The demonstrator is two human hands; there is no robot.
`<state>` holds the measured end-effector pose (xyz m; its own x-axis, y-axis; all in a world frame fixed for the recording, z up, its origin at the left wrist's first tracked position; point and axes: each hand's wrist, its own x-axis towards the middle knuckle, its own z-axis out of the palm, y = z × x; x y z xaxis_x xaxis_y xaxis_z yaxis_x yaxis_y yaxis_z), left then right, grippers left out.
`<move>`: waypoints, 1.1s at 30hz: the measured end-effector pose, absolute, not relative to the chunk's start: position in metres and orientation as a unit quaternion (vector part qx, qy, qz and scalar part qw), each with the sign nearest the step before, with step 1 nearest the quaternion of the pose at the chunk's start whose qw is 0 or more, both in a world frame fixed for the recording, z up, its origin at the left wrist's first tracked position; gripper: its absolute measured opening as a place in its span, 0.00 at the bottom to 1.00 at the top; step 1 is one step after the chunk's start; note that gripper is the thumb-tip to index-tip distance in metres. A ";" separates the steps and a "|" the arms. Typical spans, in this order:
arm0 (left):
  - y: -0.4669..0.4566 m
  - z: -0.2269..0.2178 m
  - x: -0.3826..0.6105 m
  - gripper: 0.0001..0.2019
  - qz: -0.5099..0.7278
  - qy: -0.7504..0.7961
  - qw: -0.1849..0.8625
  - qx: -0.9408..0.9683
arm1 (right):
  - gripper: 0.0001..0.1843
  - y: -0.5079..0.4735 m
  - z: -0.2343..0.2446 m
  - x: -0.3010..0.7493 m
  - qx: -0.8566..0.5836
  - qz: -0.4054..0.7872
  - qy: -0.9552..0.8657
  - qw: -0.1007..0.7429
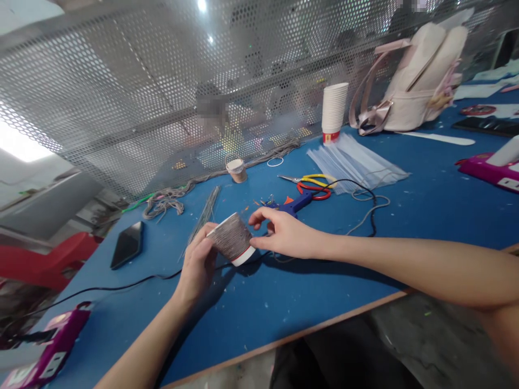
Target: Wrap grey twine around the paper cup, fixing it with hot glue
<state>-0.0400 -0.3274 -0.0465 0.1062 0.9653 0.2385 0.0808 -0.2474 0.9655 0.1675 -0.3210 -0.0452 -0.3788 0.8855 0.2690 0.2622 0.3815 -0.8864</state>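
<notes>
My left hand [199,260] is closed around a paper cup [232,237] tilted on its side above the table. Grey cord is wound round most of the cup's wall, leaving a white band and a thin red line near its base. Beside the base is my right hand [286,232], its index finger bent and apart from the thumb. The thumb tip is at the cup's side; no cord shows between these fingers. Just behind the right hand lies a blue glue gun [300,202], partly hidden. Grey cord [375,204] loops on the table to the right.
Red-handled and yellow-handled scissors [316,181], clear plastic strips [357,162], stacked paper cups [334,108] and a backpack [421,81] stand or lie behind. A small wrapped cup [237,170], cord bundle [164,202], thin rods [206,210] and phone [127,245] are leftward. A black cable [117,288] crosses the blue table.
</notes>
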 end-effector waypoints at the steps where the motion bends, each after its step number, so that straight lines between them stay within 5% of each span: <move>1: -0.327 -0.045 -0.039 0.17 0.512 0.425 0.430 0.610 | 0.18 -0.321 -0.047 0.168 -0.377 0.371 -0.748 0.400; 8: -0.323 -0.052 -0.034 0.20 0.533 0.387 0.436 0.614 | 0.34 -0.319 -0.055 0.173 -0.246 0.217 -0.863 0.385; 20: -0.324 -0.059 -0.026 0.24 0.511 0.392 0.514 0.567 | 0.31 -0.310 -0.058 0.172 -0.265 0.099 -0.896 0.343; 27: -0.320 -0.060 -0.022 0.43 0.456 0.405 0.494 0.620 | 0.30 -0.301 -0.059 0.176 -0.279 0.063 -0.895 0.342; 33: -0.317 -0.057 -0.023 0.41 0.476 0.416 0.482 0.606 | 0.31 -0.306 -0.054 0.171 -0.229 0.073 -0.893 0.379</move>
